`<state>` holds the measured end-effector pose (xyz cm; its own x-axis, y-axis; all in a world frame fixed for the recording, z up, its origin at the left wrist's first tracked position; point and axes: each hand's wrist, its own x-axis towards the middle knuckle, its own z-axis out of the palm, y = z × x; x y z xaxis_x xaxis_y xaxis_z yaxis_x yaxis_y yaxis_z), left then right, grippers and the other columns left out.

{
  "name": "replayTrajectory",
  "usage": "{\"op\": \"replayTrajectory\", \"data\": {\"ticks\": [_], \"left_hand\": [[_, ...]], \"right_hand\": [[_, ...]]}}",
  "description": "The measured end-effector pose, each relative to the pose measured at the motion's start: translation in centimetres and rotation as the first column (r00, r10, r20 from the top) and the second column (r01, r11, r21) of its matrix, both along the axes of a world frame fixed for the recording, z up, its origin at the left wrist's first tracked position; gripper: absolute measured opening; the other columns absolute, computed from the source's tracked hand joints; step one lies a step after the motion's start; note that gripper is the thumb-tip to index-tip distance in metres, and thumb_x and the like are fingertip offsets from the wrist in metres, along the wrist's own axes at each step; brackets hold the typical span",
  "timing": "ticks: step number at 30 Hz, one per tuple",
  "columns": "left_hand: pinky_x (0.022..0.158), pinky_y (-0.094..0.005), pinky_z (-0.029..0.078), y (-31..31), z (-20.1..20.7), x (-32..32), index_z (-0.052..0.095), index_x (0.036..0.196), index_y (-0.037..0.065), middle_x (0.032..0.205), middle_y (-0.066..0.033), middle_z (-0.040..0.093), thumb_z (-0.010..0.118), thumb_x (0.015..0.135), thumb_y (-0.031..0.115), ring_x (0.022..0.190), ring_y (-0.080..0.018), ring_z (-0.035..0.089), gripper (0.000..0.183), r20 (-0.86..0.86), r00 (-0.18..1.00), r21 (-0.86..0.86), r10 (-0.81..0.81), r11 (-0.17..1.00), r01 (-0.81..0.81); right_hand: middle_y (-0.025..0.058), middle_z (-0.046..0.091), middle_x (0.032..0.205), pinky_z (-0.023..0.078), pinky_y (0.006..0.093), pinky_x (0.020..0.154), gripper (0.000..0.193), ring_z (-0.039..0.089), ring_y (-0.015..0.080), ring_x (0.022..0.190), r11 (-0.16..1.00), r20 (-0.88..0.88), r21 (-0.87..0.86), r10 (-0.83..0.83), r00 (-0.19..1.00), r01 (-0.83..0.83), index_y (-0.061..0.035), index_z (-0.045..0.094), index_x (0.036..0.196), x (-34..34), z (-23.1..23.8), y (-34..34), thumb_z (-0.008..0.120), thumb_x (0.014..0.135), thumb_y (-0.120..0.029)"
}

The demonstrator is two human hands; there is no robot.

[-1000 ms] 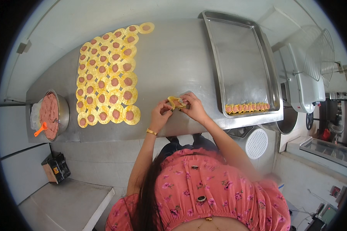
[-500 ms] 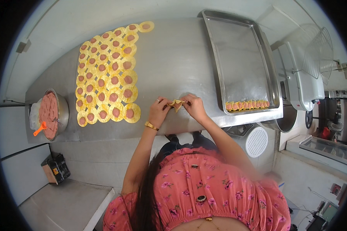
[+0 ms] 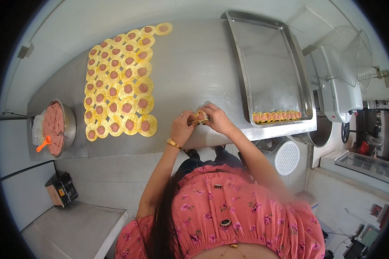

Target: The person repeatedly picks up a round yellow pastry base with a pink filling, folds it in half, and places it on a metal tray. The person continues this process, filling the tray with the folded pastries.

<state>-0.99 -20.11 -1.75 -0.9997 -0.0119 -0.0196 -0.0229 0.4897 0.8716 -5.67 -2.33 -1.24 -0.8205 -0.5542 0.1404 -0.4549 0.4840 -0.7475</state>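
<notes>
Between my hands, over the front edge of the steel table, is a yellow dumpling wrapper (image 3: 200, 116) folded up around pink meat filling. My left hand (image 3: 184, 126) pinches its left side, with a gold band on the wrist. My right hand (image 3: 217, 118) grips the other side with closed fingertips. To the left, rows of round yellow wrappers (image 3: 127, 108) lie flat, each with a ball of pink filling. At the right, a row of folded dumplings (image 3: 277, 116) stands along the near end of a deep metal tray (image 3: 268, 64).
A steel bowl (image 3: 70, 129) of pink ground meat (image 3: 54, 125) with an orange scoop (image 3: 44, 143) stands at the table's left end. Beyond the tray is a white machine (image 3: 339, 84) with a wire guard. A white perforated stool (image 3: 287, 157) sits below the table's right edge.
My hands have come closer together. The wrapper was spread out with points between my fingers and is now gathered more tightly around the filling.
</notes>
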Motion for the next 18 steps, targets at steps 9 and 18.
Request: {"op": "replayTrajectory", "data": {"ticks": [9,18], "left_hand": [[0.072,-0.0312,0.054,-0.4,0.6,-0.4,0.064,0.106,0.005,0.088,-0.0102,0.069,0.075,0.071,0.006,0.079,-0.021,0.069,0.036,0.093,0.991,-0.049,-0.094,0.994,0.098],[0.071,-0.0307,0.054,-0.8,-0.1,0.2,0.066,0.095,0.003,0.089,-0.0111,0.066,0.075,0.069,0.004,0.075,-0.0223,0.067,0.027,0.006,0.994,0.018,-0.107,0.994,0.107]], "right_hand": [[0.014,0.059,0.098,0.05,0.0392,0.08,0.038,0.059,0.0339,0.09,0.989,0.021,0.129,0.064,0.998,-0.066,-0.0038,0.063,0.101,-0.6,0.0,-0.4,0.066,0.065,0.005],[0.0148,0.059,0.096,0.051,0.0411,0.078,0.028,0.06,0.0349,0.089,0.99,0.103,0.096,-0.109,0.989,0.1,-0.003,0.063,0.093,1.7,0.5,-0.6,0.071,0.067,-0.001]]}}
